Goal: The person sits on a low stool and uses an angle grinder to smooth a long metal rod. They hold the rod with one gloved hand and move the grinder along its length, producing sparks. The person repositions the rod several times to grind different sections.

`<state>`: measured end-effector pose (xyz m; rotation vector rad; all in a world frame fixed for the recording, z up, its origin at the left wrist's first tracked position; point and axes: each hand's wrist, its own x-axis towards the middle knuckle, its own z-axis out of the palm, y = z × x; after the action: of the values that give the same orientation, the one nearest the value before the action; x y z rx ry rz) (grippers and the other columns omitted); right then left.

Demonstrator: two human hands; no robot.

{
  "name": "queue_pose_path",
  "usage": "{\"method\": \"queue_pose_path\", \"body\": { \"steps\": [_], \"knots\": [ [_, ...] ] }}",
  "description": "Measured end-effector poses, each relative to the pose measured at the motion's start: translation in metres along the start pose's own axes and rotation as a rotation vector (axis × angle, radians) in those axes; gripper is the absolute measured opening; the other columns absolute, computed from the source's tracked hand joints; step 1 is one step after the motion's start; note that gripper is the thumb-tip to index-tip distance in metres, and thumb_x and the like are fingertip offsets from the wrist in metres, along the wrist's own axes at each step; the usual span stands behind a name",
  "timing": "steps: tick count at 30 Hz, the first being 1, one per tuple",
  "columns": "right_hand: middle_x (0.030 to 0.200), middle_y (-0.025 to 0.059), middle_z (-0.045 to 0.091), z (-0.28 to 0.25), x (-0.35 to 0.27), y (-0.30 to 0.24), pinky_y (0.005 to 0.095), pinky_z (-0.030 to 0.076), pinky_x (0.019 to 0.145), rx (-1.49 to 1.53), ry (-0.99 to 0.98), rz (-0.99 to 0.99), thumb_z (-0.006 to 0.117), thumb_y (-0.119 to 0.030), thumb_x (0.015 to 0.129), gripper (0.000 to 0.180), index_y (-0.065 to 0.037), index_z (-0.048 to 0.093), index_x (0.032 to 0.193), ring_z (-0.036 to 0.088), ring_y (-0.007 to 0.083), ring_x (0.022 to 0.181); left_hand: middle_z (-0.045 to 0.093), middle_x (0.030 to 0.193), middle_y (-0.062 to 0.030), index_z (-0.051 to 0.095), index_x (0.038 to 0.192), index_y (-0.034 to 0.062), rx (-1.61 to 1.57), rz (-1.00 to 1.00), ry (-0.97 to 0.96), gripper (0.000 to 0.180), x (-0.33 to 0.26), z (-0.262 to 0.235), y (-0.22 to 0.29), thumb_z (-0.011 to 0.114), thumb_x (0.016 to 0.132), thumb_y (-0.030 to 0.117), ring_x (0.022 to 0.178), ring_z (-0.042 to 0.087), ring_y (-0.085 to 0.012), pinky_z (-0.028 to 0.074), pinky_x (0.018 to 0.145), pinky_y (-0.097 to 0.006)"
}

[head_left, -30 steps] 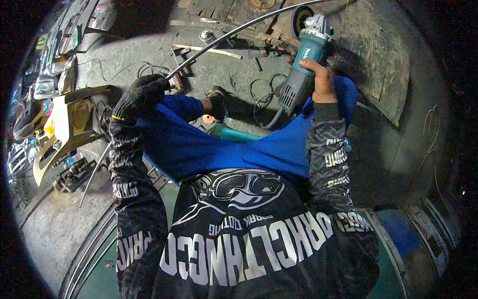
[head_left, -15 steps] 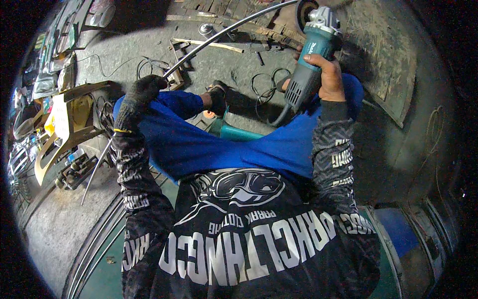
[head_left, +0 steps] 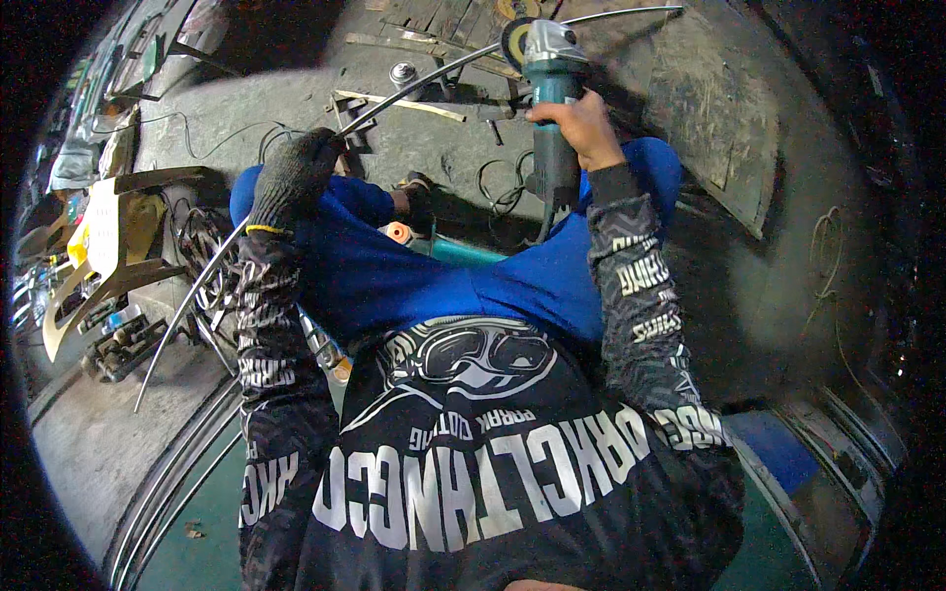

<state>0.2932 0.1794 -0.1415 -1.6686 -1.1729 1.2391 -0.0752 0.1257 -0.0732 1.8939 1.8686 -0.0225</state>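
Note:
My left hand, in a dark grey knitted glove, is closed around a long thin metal rod. The rod slants from beside my left forearm up to the far right. My bare right hand grips the body of a teal and black angle grinder, thumb across its near side. The grinder's disc is at the rod's far stretch; whether they touch I cannot tell. A cord runs down from the grinder's rear end toward my legs.
On the floor ahead are a spray can, a thin wooden strip and a coiled black cable. A worn board lies right. Pale curved panels and clutter stand left. A teal object sits between my legs.
The grinder and my right hand have moved left, and the disc now sits farther back along the rod. More of the rod's far end shows to the right of the grinder.

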Motion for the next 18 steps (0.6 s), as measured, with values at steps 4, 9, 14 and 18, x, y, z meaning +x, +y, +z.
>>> {"method": "queue_pose_path", "body": {
  "steps": [4,9,14,18],
  "knots": [
    [0.076,0.0092,0.067,0.018,-0.004,-0.034,0.0339,0.053,0.065,-0.119,-0.194,-0.038,0.084,-0.018,0.060,0.030,0.001,0.069,0.077,0.064,0.0185,0.069,0.070,0.096,-0.0216,0.067,0.112,0.0070,-0.011,0.065,0.038,0.028,0.005,0.001,-0.012,0.058,0.095,0.028,0.092,0.068,-0.0357,0.052,0.078,-0.043],
    [0.080,0.0140,0.068,0.048,-0.005,-0.058,0.0353,0.053,0.066,-0.454,-0.267,-0.029,0.086,-0.029,0.055,0.042,0.006,0.068,0.073,0.066,0.0211,0.075,0.069,0.095,-0.0215,0.067,0.111,0.0073,-0.010,0.101,0.061,0.028,0.008,0.001,-0.011,0.058,0.095,0.028,0.091,0.068,-0.0363,0.052,0.077,-0.043],
    [0.101,0.0284,0.069,0.072,-0.024,-0.072,0.0382,0.056,0.082,-0.771,-0.238,-0.038,0.086,-0.039,0.049,0.067,0.010,0.069,0.092,0.070,0.0344,0.094,0.069,0.094,-0.0213,0.068,0.111,0.0076,-0.005,0.117,0.073,0.027,0.009,0.001,-0.012,0.058,0.095,0.028,0.090,0.068,-0.0368,0.052,0.076,-0.044],
    [0.098,0.0263,0.070,0.073,-0.041,-0.093,0.0393,0.056,0.082,-0.627,-0.345,0.004,0.085,-0.036,0.050,0.064,0.008,0.070,0.093,0.070,0.0341,0.091,0.069,0.093,-0.0213,0.068,0.110,0.0079,-0.004,0.131,0.087,0.027,0.006,0.001,-0.011,0.058,0.095,0.027,0.089,0.067,-0.0372,0.052,0.076,-0.045]
  ]
}}
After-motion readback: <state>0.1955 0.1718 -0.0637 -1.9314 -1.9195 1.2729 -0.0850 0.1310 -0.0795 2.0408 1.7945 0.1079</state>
